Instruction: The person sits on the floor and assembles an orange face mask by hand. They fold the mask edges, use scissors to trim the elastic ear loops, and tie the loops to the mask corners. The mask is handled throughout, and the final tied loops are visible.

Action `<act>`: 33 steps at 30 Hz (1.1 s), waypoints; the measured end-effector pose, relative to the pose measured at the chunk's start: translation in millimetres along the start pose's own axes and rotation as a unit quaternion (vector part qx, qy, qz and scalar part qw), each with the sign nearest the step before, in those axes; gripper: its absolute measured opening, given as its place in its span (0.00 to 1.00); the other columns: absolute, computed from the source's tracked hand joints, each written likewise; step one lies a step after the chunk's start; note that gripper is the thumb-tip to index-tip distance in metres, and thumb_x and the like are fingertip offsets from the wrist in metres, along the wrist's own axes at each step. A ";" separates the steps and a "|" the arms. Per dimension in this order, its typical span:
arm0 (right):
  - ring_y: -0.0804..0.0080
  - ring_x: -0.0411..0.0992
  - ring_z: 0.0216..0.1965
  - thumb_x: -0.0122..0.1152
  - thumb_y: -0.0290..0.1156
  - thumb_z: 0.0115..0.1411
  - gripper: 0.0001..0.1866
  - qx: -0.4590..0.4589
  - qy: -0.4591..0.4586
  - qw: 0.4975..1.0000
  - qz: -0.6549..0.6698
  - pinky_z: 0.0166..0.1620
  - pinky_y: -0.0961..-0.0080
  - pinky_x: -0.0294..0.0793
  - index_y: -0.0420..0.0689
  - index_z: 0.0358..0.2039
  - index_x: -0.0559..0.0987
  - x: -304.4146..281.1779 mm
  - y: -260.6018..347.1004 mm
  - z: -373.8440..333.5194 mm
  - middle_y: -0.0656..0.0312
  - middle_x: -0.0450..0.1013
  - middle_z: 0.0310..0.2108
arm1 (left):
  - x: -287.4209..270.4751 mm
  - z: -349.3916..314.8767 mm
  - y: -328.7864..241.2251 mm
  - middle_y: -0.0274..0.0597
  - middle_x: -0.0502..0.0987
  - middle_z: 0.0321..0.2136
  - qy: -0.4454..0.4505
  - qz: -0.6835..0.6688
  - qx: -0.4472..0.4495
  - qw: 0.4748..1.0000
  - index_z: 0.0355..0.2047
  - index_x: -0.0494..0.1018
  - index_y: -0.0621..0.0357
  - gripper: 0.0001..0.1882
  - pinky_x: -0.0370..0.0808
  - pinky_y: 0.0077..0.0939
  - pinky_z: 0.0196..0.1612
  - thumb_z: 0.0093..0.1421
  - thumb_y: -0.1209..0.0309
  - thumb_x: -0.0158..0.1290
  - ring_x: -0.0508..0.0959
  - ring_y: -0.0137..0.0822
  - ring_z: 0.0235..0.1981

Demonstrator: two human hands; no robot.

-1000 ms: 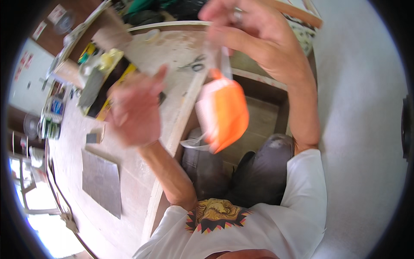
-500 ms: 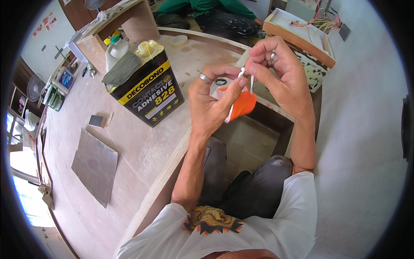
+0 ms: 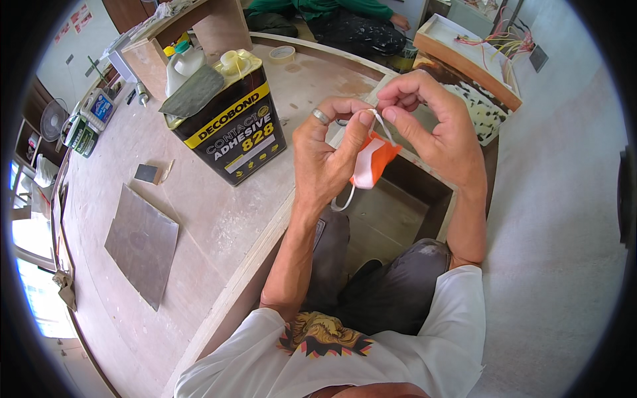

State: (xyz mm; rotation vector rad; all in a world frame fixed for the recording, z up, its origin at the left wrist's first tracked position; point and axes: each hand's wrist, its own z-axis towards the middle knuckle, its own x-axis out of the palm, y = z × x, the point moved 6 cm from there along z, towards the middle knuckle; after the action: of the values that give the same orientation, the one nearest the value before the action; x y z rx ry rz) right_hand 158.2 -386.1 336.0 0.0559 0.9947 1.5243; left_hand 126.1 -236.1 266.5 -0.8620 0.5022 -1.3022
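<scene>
An orange and white face mask (image 3: 369, 164) hangs by its thin white ear loop (image 3: 379, 121) between my hands. My left hand (image 3: 326, 149), with a ring on one finger, pinches the loop between thumb and forefinger. My right hand (image 3: 439, 132) is closed at the same cord, thumb and fingertips pressed together just right of the left ones. A second ear loop (image 3: 343, 202) dangles from the mask's lower left corner. Whether the cord is knotted at my fingertips is too small to tell.
To the left, a black and yellow adhesive can (image 3: 229, 126) stands on the wooden worktop (image 3: 219, 219). A metal sheet (image 3: 142, 245), a small dark block (image 3: 148, 174) and a tape roll (image 3: 282, 54) lie there. Behind, a person in green sits near a tray with wires (image 3: 474, 50).
The mask has swung round, showing more of its white side, and its other ear loop now hangs down. My fingers have shifted slightly along the cord.
</scene>
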 end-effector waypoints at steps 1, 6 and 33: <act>0.78 0.71 0.37 0.63 0.22 0.62 0.07 -0.006 -0.002 1.000 -0.004 0.45 0.78 0.71 0.38 0.41 0.79 0.2 1.3 0.1 0.65 0.76 0.35 | -0.7 0.2 -0.4 0.39 0.82 0.33 -0.008 0.001 -0.008 1.000 0.38 0.79 0.65 0.09 0.74 0.22 0.43 0.66 0.70 0.59 0.78 0.26 0.37; 0.71 0.77 0.34 0.62 0.22 0.62 0.05 -0.033 -0.007 0.998 -0.045 0.39 0.73 0.75 0.40 0.38 0.81 2.1 0.3 0.7 0.61 0.79 0.34 | -2.2 -0.6 -3.5 0.36 0.80 0.33 0.004 0.051 0.014 0.999 0.40 0.77 0.65 0.10 0.73 0.19 0.42 0.68 0.69 0.58 0.77 0.24 0.36; 0.71 0.73 0.31 0.64 0.17 0.55 0.07 -0.097 0.004 0.993 -0.067 0.37 0.76 0.73 0.40 0.33 0.76 10.8 5.1 1.0 0.62 0.74 0.29 | -8.3 -5.3 -5.7 0.39 0.82 0.30 -0.044 -0.003 -0.002 0.999 0.36 0.79 0.66 0.07 0.75 0.22 0.41 0.65 0.72 0.59 0.79 0.26 0.34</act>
State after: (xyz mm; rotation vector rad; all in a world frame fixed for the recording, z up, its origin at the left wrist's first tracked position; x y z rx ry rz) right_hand 152.1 -375.9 334.3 -0.1527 0.8350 1.4914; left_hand 116.7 -229.7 266.6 -0.9210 0.4342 -1.2623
